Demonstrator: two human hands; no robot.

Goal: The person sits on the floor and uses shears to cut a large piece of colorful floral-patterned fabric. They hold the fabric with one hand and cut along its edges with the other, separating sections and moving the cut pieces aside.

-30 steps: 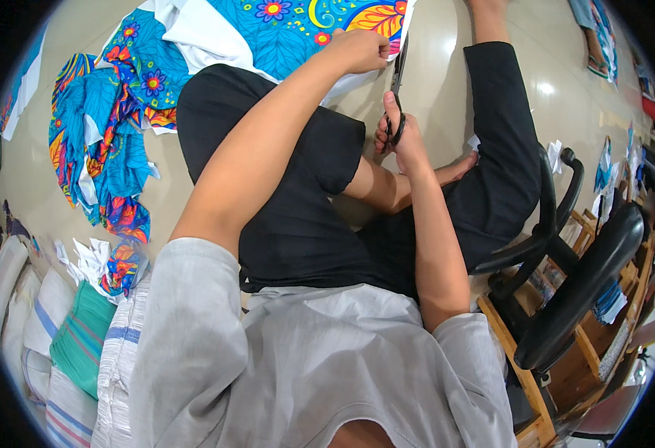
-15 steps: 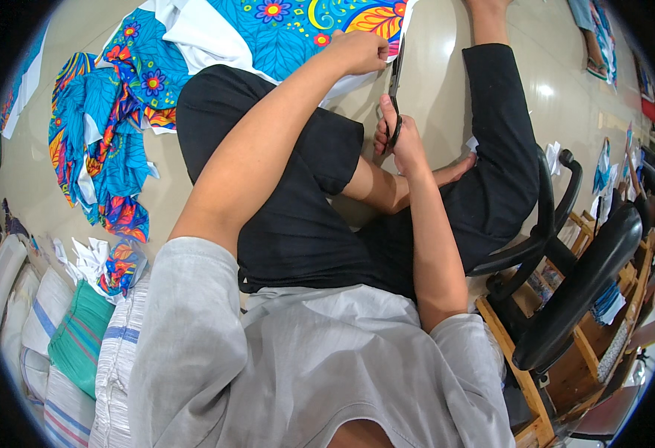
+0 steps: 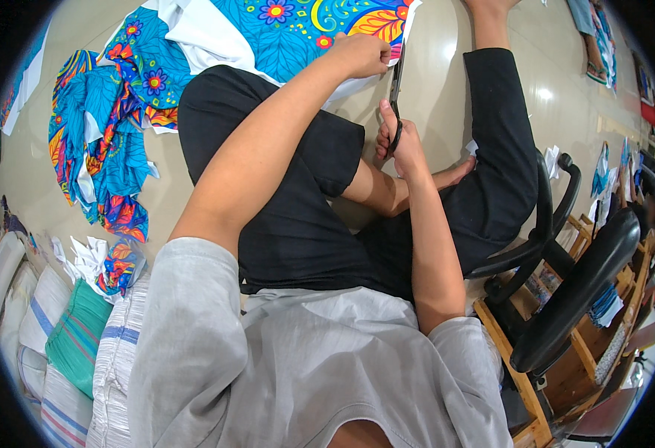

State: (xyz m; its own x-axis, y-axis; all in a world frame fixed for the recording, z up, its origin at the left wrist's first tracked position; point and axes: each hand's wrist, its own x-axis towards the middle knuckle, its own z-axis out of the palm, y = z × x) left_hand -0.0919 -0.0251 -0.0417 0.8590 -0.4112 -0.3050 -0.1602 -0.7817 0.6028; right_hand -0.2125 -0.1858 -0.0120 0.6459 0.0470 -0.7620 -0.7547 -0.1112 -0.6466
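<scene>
Across the floor ahead of me spreads a blue cloth (image 3: 290, 52) printed with flowers and leaves, its white underside folded up at the left. My left hand (image 3: 362, 55) pinches its right edge near the corner. Dark-handled scissors (image 3: 395, 97) are gripped in my right hand (image 3: 400, 142), with the thumb and fingers at the handles. Their blades point away from me, along the white border at the cloth's right edge. Whether the blade tips are apart cannot be made out.
A crumpled heap of the same printed cloth (image 3: 107, 149) lies on the left. Below it are white scraps (image 3: 92, 257) and stuffed white and green sacks (image 3: 81, 336). A black chair (image 3: 574, 291) and a wooden frame (image 3: 518, 373) stand at my right. Another person's leg (image 3: 594, 52) shows far right.
The cloth and both hands sit slightly lower in the picture. My right hand with the scissors has shifted barely; both grips stay the same.
</scene>
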